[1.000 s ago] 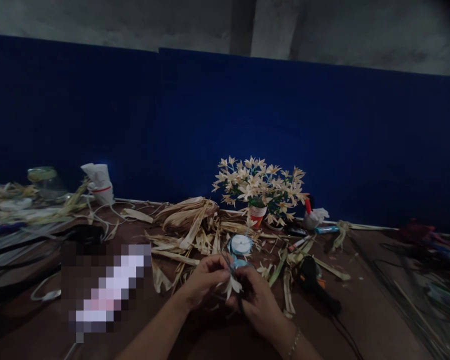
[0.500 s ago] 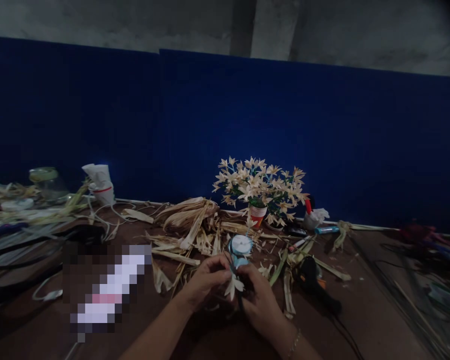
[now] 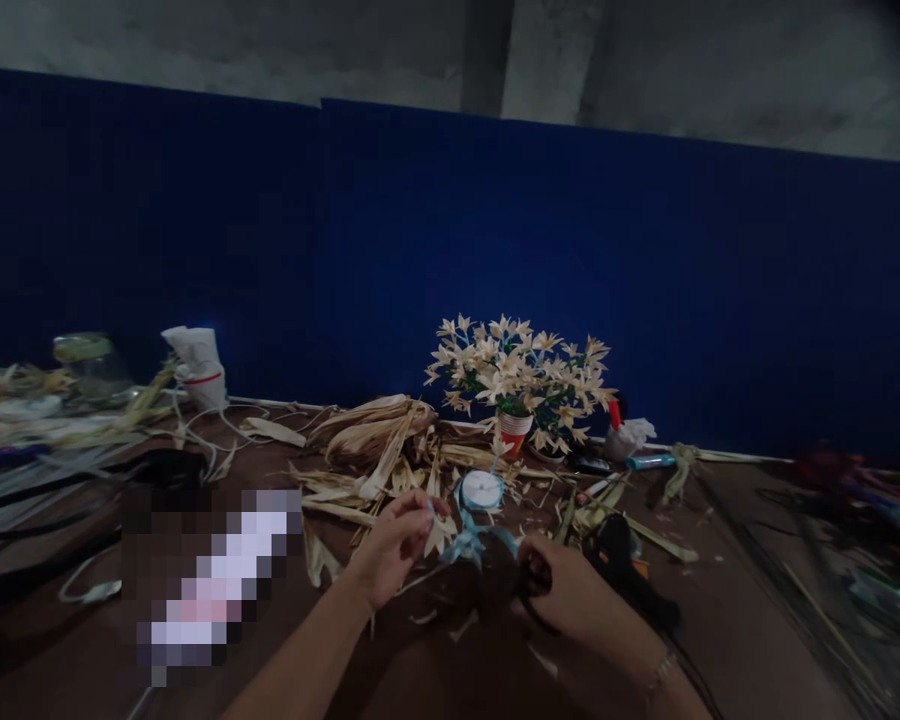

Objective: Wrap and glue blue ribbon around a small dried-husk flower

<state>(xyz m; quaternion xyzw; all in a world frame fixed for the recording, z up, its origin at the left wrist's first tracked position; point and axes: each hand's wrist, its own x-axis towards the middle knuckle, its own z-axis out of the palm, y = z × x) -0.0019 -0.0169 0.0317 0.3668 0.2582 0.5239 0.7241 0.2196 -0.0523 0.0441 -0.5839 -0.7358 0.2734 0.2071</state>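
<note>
My left hand (image 3: 392, 545) pinches a small pale husk flower (image 3: 439, 535) wrapped with light blue ribbon (image 3: 471, 541). A ribbon tail runs from it toward my right hand (image 3: 566, 588), which is closed around a dark looped object, possibly scissor handles; I cannot make it out. A spool of blue ribbon (image 3: 482, 490) stands just behind my hands. A heap of dried corn husks (image 3: 379, 440) lies behind and to the left.
A small pot of husk flowers (image 3: 520, 380) stands at the back centre. A black glue gun (image 3: 630, 570) lies right of my hands. A jar (image 3: 90, 363), cables and husk strips crowd the left; dark wires fill the right. A blue wall backs the brown table (image 3: 720, 610).
My hands have drawn apart: the right moved right and lower, the left stayed with the flower, and the blue ribbon now stretches between them.
</note>
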